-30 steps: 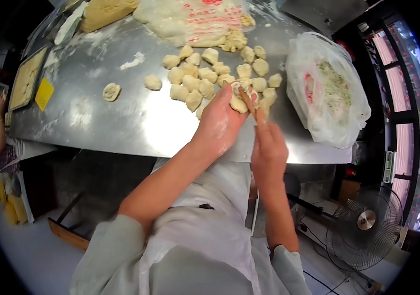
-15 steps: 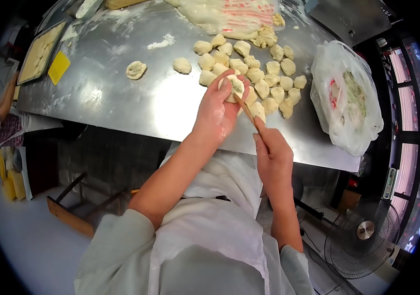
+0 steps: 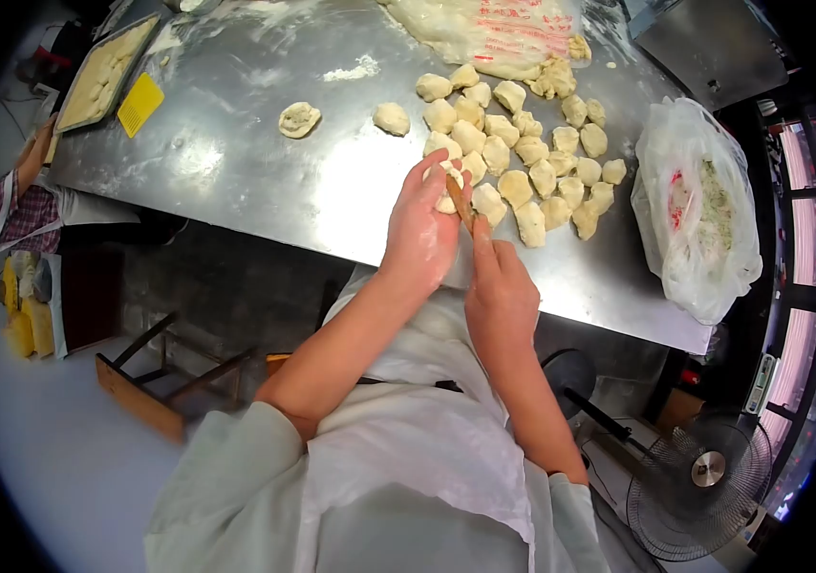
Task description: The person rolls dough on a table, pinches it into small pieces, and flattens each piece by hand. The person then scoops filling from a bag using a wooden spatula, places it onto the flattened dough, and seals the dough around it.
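My left hand (image 3: 424, 229) cups a piece of dough (image 3: 445, 203), its fingers curled around it and partly hiding it. In my right hand (image 3: 504, 296) is a thin wooden spatula (image 3: 461, 203), gripped near its lower end. The spatula's tip lies against the dough in my left palm, and I cannot make out how much filling is there. Just beyond my hands several lumps of dough (image 3: 496, 153) sit in a loose cluster on the steel table (image 3: 236, 181). A single dough lump (image 3: 391, 118) and a flattened round (image 3: 299, 119) with a darker centre lie to the left.
A plastic bag with greenish contents (image 3: 699, 210) stands at the table's right end. At the back lies a clear bag of dough (image 3: 484, 33). A yellow scraper (image 3: 140, 105) and a tray (image 3: 102, 76) are at left, near another person's arm (image 3: 33, 158). A fan (image 3: 704, 473) stands below right.
The view has shifted, so the table's things appear farther right. My right hand has come closer to my left, and the spatula now lies more upright across the dough.
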A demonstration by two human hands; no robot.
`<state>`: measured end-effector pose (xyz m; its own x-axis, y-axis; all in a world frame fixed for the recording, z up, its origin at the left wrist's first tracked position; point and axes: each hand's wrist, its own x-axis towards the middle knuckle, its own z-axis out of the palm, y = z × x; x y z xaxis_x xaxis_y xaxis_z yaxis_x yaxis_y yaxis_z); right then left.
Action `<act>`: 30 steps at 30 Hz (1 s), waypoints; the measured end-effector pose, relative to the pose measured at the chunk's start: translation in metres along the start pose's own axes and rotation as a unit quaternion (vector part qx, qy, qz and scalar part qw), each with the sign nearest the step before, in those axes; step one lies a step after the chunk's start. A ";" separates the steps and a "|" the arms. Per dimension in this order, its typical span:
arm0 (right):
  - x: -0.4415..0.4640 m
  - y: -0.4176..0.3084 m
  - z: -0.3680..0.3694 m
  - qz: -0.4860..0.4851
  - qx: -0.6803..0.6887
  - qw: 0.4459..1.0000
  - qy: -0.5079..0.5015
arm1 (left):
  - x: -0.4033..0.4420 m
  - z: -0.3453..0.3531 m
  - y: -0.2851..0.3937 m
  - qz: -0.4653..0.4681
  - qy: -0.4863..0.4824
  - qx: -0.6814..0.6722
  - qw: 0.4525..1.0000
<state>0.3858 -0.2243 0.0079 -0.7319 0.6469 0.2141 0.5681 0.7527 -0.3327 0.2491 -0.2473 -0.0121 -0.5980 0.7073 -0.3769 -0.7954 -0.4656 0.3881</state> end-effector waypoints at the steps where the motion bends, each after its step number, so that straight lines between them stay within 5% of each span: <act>1: -0.001 0.003 -0.002 -0.011 0.036 0.999 -0.001 | 0.000 -0.008 0.005 -0.016 -0.001 -0.022 1.000; 7: -0.009 0.038 -0.005 0.018 0.313 0.949 0.046 | 0.006 -0.061 0.075 -0.013 0.067 0.029 0.997; 9: -0.019 0.049 -0.006 0.205 0.417 0.884 -0.046 | 0.009 -0.066 0.104 0.036 0.050 0.116 0.991; 13: -0.025 0.054 -0.007 0.230 0.481 0.842 -0.079 | 0.029 -0.062 0.152 0.108 0.027 0.302 0.947; 14: -0.025 0.053 -0.007 0.214 0.464 0.856 -0.078 | 0.026 -0.060 0.147 0.190 0.162 0.424 0.871; 17: -0.034 0.059 -0.003 0.176 0.450 0.874 -0.042 | 0.019 -0.082 0.132 0.323 0.197 0.527 0.761; 21: -0.042 0.060 -0.002 0.225 0.493 0.839 -0.052 | 0.024 -0.048 0.098 0.319 -0.024 0.647 0.692; 23: -0.041 0.059 -0.004 0.221 0.476 0.848 -0.071 | 0.063 -0.050 0.080 0.408 -0.008 0.717 0.564; 26: -0.037 0.054 -0.012 0.177 0.465 0.865 -0.068 | 0.108 -0.052 0.066 0.409 0.041 0.786 0.462; 30: -0.039 0.054 -0.013 0.175 0.467 0.865 -0.053 | 0.113 -0.048 0.070 0.383 -0.011 0.737 0.557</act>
<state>0.4498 -0.2072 -0.0063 -0.6343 0.7639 -0.1188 0.2455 0.0533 -0.9679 0.1212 -0.2252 -0.0681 -0.6920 0.6147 0.3786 0.6472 0.2959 0.7025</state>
